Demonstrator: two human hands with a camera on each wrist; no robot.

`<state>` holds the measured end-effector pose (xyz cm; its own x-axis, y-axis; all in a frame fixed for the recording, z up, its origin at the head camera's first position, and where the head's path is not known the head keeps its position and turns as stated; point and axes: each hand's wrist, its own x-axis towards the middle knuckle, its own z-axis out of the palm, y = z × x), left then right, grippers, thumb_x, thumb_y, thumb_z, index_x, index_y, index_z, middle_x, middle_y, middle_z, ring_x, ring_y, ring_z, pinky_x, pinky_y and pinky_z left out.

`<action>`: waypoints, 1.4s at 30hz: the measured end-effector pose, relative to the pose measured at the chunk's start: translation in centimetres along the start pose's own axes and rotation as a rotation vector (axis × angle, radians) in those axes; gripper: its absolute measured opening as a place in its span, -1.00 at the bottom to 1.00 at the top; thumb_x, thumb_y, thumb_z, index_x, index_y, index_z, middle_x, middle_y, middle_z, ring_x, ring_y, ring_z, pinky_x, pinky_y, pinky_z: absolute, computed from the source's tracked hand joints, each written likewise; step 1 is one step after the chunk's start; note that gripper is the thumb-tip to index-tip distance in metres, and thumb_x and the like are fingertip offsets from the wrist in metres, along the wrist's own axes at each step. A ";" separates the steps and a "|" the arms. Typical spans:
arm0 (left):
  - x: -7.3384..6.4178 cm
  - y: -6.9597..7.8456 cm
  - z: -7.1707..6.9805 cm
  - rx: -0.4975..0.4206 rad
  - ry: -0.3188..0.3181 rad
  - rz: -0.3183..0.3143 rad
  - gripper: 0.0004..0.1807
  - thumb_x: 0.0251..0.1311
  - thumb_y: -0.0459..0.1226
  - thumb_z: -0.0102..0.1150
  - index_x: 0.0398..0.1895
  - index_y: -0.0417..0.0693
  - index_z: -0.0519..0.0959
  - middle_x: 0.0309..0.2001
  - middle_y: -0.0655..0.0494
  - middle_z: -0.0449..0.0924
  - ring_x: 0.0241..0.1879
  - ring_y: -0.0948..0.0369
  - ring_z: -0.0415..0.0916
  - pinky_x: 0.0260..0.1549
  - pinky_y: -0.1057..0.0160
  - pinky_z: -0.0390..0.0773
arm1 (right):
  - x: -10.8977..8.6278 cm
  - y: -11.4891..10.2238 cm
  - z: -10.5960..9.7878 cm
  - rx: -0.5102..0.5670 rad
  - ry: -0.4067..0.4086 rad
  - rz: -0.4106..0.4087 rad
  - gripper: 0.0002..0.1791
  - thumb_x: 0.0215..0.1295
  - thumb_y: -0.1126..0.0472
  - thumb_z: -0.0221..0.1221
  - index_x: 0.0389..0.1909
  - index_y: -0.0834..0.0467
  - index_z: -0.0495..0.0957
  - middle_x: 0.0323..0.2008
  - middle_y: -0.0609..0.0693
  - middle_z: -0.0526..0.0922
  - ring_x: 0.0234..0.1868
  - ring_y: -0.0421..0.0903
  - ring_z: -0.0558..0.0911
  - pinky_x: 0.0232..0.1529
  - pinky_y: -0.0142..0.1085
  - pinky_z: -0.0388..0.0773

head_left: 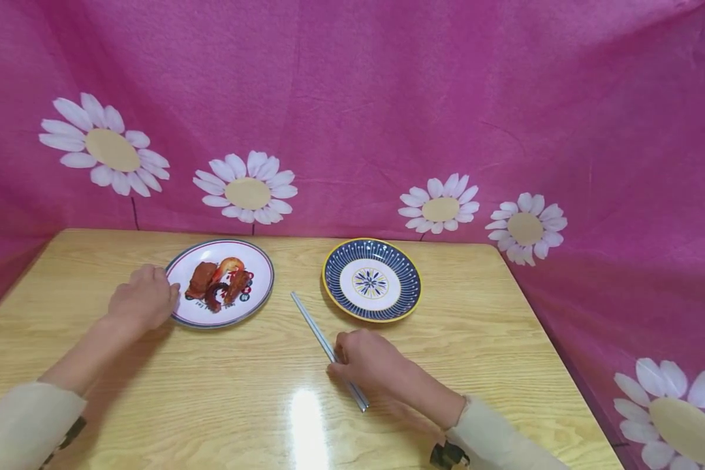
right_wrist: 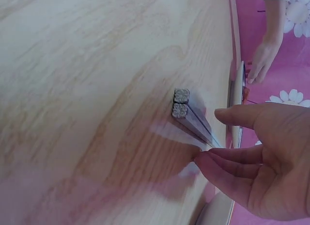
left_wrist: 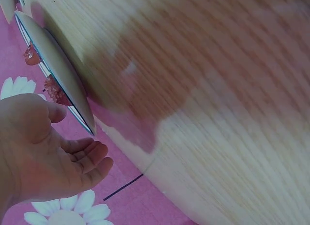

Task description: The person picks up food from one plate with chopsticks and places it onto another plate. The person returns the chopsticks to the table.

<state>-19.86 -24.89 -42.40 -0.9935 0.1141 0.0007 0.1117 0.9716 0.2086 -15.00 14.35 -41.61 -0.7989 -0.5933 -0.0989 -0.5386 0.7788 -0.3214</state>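
Two chopsticks point(head_left: 320, 336) right of the food plate point(head_left: 260, 281); my right hand point(head_left: 369, 359) straddles them loosely, gripping nothing. My left hand point(head_left: 145, 295) relaxed at that plate's rim. Risk: uneven pinch splits the pair.

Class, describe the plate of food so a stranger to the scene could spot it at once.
Find the wooden table before the pink flowered cloth. Towards the table's far edge, left of centre in the head view, is a white plate with a blue rim. It alone bears food, while the patterned plate to its right is empty and yellow-rimmed.
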 end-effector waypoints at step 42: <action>0.5 -1.9 1.3 0.086 0.051 0.060 -0.61 0.38 -0.28 -0.15 -0.20 -0.62 0.30 -0.25 -0.41 0.32 -0.13 -0.30 0.36 -0.19 -0.23 0.34 | -0.8 -0.6 1.2 -0.077 0.119 -0.076 -0.74 0.04 0.30 0.32 -0.55 0.06 0.38 -0.66 -0.19 0.36 -0.62 -0.23 0.39 -0.63 -0.38 0.35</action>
<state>-20.57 -26.38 -44.10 -0.9846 0.1639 0.0606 0.1703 0.9778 0.1218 -13.68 14.12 -42.48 -0.7789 -0.6261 0.0366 -0.6137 0.7489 -0.2500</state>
